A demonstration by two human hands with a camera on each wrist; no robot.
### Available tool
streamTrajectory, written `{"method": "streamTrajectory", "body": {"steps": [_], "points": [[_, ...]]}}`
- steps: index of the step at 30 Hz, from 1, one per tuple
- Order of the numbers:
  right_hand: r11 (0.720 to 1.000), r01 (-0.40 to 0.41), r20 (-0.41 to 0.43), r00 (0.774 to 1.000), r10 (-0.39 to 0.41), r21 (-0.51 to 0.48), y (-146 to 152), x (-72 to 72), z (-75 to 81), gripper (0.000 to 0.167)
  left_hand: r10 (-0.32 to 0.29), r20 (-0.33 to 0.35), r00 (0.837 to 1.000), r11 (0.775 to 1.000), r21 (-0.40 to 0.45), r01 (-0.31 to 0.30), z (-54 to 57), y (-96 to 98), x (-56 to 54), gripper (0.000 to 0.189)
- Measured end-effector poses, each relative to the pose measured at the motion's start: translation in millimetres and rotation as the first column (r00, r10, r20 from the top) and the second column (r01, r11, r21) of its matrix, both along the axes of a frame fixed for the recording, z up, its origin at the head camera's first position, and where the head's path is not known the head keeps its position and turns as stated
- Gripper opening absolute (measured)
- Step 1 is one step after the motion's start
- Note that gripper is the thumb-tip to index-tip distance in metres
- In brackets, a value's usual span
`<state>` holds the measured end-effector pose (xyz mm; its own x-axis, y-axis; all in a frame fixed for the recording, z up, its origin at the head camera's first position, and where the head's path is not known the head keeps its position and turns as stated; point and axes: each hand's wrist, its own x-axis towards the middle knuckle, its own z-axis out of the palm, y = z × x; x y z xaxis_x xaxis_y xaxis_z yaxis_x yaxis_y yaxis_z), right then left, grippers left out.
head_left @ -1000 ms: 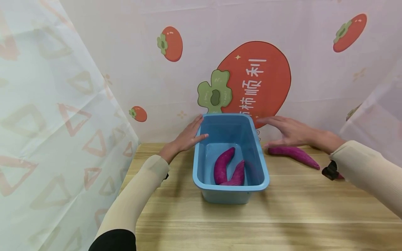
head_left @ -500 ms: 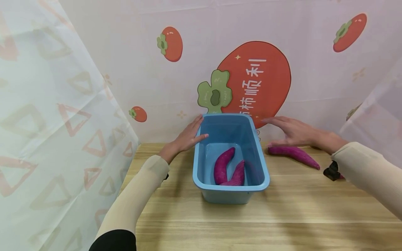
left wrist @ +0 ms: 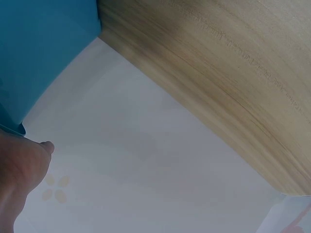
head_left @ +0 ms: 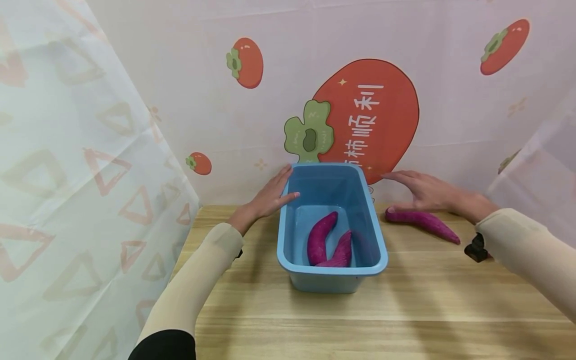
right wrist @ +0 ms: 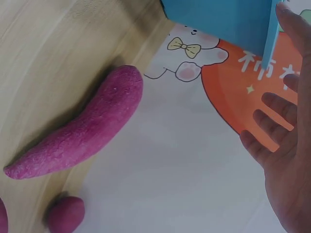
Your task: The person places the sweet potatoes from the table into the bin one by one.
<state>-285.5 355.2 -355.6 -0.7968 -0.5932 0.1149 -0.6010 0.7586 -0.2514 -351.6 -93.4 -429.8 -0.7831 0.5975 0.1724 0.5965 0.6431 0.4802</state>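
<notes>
Probably light, slightly flexible: blue rectangular plastic tub (head_left: 324, 283) on wooden tabletop (head_left: 252, 320), two curved purple sweet potatoes (head_left: 319, 241) inside. Left hand (head_left: 266, 196) rests straight-fingered at rim (head_left: 333, 270); right hand (head_left: 425, 191) hangs apart, spread, empty. Best hold likely under rim, both long sides.

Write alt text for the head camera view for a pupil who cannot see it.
A blue bin holding two purple sweet potatoes stands on a wooden table, a person's left hand at its left rim. The right hand is open on the other side, near another sweet potato, before a fruit-print backdrop.
</notes>
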Motion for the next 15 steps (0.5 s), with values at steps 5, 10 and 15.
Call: {"method": "streamTrajectory", "body": {"steps": [5,10,15], "points": [[1.0,0.017,0.004,1.0,-0.017,0.004,4,-1.5,-6.1,0.092,0.001,0.003,1.0,1.0,0.009,-0.001,0.9,0.7,1.1,0.089],[1.0,0.02,0.004,1.0,-0.02,0.002,6,-2.4,-9.7,0.091,-0.002,-0.003,1.0,1.0,0.021,0.002,1.0,0.9,1.2,0.088],[1.0,0.015,-0.004,1.0,-0.015,0.022,8,-3.0,-13.6,0.09,-0.001,-0.005,1.0,1.0,0.017,0.001,0.6,1.0,1.2,0.088]]}}
